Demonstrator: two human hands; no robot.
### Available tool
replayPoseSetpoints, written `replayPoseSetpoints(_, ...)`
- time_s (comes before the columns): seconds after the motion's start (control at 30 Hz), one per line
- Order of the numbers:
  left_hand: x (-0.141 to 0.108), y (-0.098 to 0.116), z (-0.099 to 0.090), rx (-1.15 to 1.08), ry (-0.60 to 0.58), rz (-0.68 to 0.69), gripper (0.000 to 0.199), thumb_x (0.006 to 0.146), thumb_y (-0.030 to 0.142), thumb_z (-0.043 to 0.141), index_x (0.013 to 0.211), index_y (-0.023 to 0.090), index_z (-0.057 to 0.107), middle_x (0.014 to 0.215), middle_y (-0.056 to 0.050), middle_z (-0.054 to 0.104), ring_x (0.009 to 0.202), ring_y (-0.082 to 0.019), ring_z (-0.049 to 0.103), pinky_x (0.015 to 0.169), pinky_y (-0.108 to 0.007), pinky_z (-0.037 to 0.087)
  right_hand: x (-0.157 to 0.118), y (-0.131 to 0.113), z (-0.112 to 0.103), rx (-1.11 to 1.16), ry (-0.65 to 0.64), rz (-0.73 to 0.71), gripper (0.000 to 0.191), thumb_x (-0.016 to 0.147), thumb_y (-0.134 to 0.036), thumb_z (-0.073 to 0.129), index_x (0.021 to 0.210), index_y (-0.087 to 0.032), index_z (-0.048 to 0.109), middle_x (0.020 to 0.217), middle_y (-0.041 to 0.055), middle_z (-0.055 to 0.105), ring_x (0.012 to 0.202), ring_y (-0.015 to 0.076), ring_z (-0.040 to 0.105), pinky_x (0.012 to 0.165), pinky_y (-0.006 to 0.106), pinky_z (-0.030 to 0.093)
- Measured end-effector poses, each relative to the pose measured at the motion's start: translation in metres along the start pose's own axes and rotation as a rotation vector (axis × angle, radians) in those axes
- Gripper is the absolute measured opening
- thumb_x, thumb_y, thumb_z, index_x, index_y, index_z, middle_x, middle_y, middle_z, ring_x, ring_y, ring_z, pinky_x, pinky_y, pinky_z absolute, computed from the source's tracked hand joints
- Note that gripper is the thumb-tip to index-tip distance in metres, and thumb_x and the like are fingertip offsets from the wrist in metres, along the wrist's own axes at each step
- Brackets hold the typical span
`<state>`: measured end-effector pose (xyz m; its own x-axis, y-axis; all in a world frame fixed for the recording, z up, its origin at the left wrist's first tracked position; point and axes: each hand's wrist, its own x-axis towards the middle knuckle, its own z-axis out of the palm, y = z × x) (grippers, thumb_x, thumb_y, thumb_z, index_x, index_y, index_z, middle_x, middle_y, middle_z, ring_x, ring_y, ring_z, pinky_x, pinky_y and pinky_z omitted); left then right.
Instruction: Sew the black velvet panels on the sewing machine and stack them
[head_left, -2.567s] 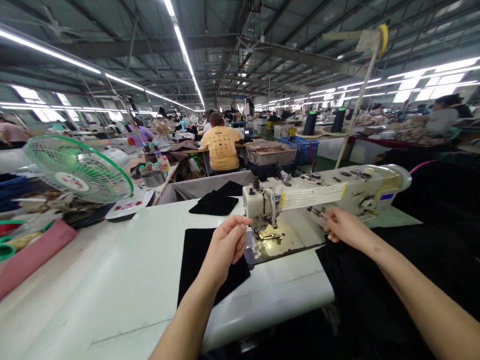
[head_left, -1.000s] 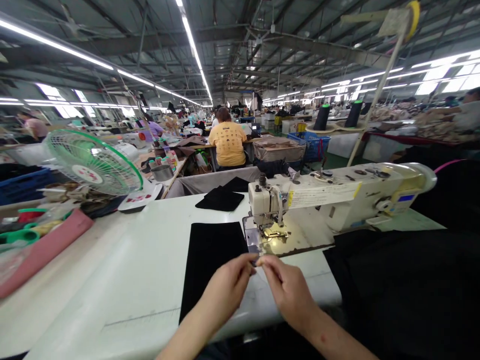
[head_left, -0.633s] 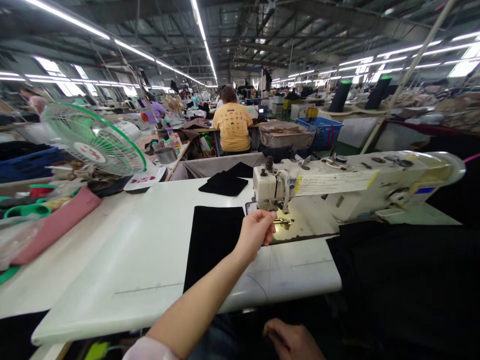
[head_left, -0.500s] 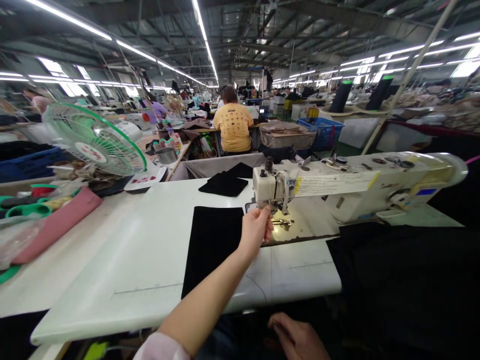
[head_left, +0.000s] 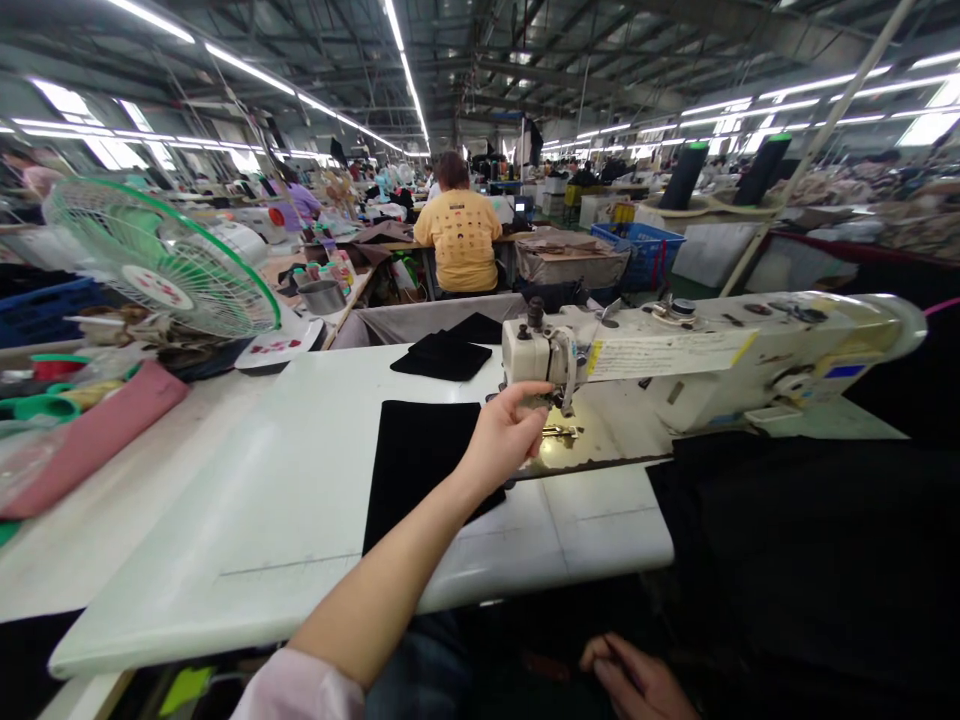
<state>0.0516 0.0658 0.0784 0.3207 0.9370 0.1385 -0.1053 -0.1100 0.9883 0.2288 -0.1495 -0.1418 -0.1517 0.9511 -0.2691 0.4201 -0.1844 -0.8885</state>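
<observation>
My left hand (head_left: 508, 432) is at the needle end of the sewing machine (head_left: 637, 360), index finger stretched toward the needle area and the other fingers curled; nothing shows in it. Beside and partly under that forearm lies a black fabric panel (head_left: 420, 455) on the white table (head_left: 270, 480). Smaller black pieces (head_left: 442, 357) rest behind it. Low in front of the table edge is my right hand (head_left: 637, 680), fingers bent together over the dark area; whatever it may hold is too dark to make out.
A green fan (head_left: 165, 270) stands at the left, near a pink cloth roll (head_left: 97, 440). Dark cloth (head_left: 810, 560) covers the right side. A person in a yellow shirt (head_left: 459, 240) sits ahead, beside a blue crate (head_left: 641, 255). Thread cones (head_left: 682, 178) stand behind the machine.
My left index finger has stretched out from a pinch near the needle. My right hand has moved a little right and down. The view has shifted slightly.
</observation>
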Motion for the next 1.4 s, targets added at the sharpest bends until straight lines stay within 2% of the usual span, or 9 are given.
replayPoseSetpoints(0.1,0.004,0.003,-0.011,0.011,-0.015,-0.042,0.014,0.080,0.028,0.066,0.084,0.015,0.066,0.038,0.010,0.044,0.032,-0.003,0.028,0.039,-0.017,0.019,-0.009,-0.022,-0.035,-0.131,0.118,-0.055,0.055,0.096,-0.066,0.042,0.113,-0.026,0.075,0.084,0.0067,0.075,0.073,0.0223,0.072,0.067,0.028,0.057)
replayPoseSetpoints(0.2,-0.004,-0.001,-0.014,0.013,0.024,-0.041,0.014,0.079,0.029,0.066,0.083,0.015,0.066,0.040,0.009,0.046,0.033,-0.004,0.030,0.039,-0.017,0.021,-0.011,-0.067,-0.067,-0.306,0.452,-0.292,0.038,0.096,-0.045,0.054,0.127,-0.030,0.071,0.124,0.0098,0.071,0.107,0.0256,0.071,0.086,0.031,0.058)
replayPoseSetpoints(0.3,-0.016,-0.014,-0.010,-0.038,0.118,-0.019,0.020,0.081,0.034,0.067,0.090,0.016,0.065,0.043,0.010,0.047,0.035,-0.004,0.031,0.040,-0.017,0.023,0.008,-0.125,-0.079,-0.319,0.640,-0.466,0.030,0.097,-0.034,0.055,0.119,-0.030,0.074,0.105,0.0092,0.073,0.087,0.0219,0.072,0.072,0.029,0.057)
replayPoseSetpoints(0.47,-0.021,-0.048,-0.002,-0.169,0.244,-0.193,0.027,0.074,0.039,0.073,0.080,0.017,0.060,0.045,0.009,0.047,0.038,-0.004,0.032,0.041,-0.017,0.021,0.094,-0.188,-0.061,-0.154,0.623,-0.491,0.033,0.098,-0.043,0.053,0.108,-0.021,0.074,0.103,0.0108,0.077,0.096,0.0253,0.071,0.084,0.037,0.056)
replayPoseSetpoints(0.6,-0.011,-0.064,-0.007,-0.161,0.263,-0.265,0.023,0.070,0.033,0.075,0.069,0.015,0.061,0.046,0.008,0.045,0.039,-0.004,0.032,0.040,-0.018,0.019,0.152,-0.193,-0.051,-0.217,0.604,-0.511,0.030,0.095,-0.041,0.055,0.103,-0.018,0.072,0.091,0.0077,0.077,0.080,0.0206,0.070,0.073,0.030,0.054)
replayPoseSetpoints(0.8,0.007,-0.068,-0.009,-0.177,0.348,-0.294,0.018,0.074,0.027,0.074,0.068,0.016,0.060,0.051,0.007,0.047,0.045,-0.006,0.037,0.044,-0.018,0.027,0.177,-0.179,-0.064,-0.436,0.671,-0.578,0.026,0.092,-0.035,0.056,0.102,-0.019,0.074,0.090,0.0103,0.077,0.075,0.0203,0.068,0.071,0.028,0.044)
replayPoseSetpoints(1.2,0.027,-0.075,0.012,-0.111,0.223,-0.496,0.021,0.099,0.027,0.056,0.083,0.013,0.058,0.061,0.007,0.045,0.045,-0.006,0.038,0.043,-0.019,0.033,0.188,-0.174,-0.066,-0.394,0.757,-0.485,0.031,0.093,-0.037,0.052,0.094,-0.015,0.075,0.067,0.0102,0.068,0.063,0.0199,0.061,0.066,0.030,0.040)
replayPoseSetpoints(1.3,0.008,-0.067,0.009,-0.001,0.203,-0.422,0.020,0.093,0.014,0.052,0.073,0.017,0.052,0.052,0.009,0.033,0.043,-0.008,0.032,0.045,-0.021,0.027,0.175,-0.176,-0.065,-0.239,0.698,-0.450,0.030,0.087,-0.041,0.060,0.098,-0.018,0.075,0.081,0.0107,0.072,0.073,0.0214,0.065,0.071,0.030,0.044)
replayPoseSetpoints(1.4,-0.028,-0.056,0.000,0.178,0.149,-0.281,0.016,0.086,0.014,0.061,0.072,0.018,0.056,0.057,0.006,0.047,0.054,-0.011,0.047,0.055,-0.023,0.036,0.154,-0.177,-0.058,-0.020,0.627,-0.369,0.039,0.087,-0.053,0.059,0.101,-0.019,0.072,0.088,0.0096,0.072,0.072,0.0200,0.063,0.064,0.029,0.046)
